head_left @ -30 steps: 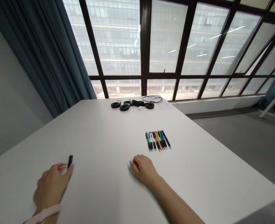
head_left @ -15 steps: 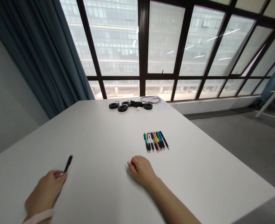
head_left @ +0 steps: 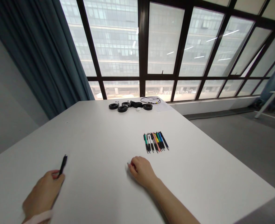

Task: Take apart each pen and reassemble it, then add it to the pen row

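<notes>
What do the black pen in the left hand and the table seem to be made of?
Black pen: probably plastic, dark with a slight sheen; too small to be sure. Table: smooth matt white top, likely laminate, since it shows even colour and no grain.

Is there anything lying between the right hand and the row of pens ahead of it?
Nothing visible: only bare white table separates the right hand from the row of coloured pens.

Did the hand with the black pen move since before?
Yes. The left hand with the black pen slid leftward and nearer the person, farther from the row of pens.
</notes>
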`<state>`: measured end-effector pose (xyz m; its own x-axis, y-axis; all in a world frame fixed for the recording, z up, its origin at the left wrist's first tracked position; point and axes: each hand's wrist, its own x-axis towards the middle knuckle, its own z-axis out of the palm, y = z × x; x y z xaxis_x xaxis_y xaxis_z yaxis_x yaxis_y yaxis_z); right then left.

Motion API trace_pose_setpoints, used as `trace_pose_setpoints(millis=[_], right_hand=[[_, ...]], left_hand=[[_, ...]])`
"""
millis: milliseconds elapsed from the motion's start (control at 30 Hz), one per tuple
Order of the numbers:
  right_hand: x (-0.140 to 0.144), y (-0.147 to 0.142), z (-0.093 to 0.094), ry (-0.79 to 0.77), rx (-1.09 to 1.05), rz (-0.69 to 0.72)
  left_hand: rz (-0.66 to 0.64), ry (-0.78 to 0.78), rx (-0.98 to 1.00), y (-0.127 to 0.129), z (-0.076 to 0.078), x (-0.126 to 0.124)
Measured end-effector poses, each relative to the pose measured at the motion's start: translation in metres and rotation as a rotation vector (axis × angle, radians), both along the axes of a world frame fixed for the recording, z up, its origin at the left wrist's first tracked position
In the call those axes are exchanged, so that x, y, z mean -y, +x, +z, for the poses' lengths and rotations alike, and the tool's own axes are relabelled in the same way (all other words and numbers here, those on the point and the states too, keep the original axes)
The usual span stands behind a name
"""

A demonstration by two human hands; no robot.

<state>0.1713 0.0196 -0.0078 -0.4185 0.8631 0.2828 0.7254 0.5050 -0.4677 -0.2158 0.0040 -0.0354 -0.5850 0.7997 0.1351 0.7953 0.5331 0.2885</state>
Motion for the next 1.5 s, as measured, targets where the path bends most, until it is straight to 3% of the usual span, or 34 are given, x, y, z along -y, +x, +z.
trace_pose_setpoints(millis=[100,400,500,600,767,967,1200,1500], right_hand=[[0.0,0.0,-0.001,-0.005,-0.001,0.001],[-0.001,0.001,-0.003,0.003,-0.007,0.003],[-0.001,0.001,-0.004,0.007,-0.003,0.002],[-0.001,0.001,-0.005,0.008,0.002,0.004],[-0.001,0.001,-0.003,0.014,-0.001,-0.007],[-0.003,0.001,-0.004,0.012,0.003,-0.01],[-0.002,0.0,-0.006,0.014,0.015,-0.022],[-0.001,0.001,-0.005,0.034,0.009,-0.024]], left_hand=[[-0.034,0.014,0.057,0.001,0.002,0.001],[0.046,0.041,0.115,0.018,0.016,0.002],[0.032,0.136,0.3,0.043,0.024,-0.006],[-0.114,0.225,0.551,0.083,0.028,-0.014],[-0.306,0.212,0.612,0.151,0.029,-0.016],[-0.45,0.083,0.434,0.183,0.031,-0.007],[-0.547,0.056,0.26,0.203,0.019,-0.007],[-0.614,0.015,0.139,0.212,0.011,-0.008]])
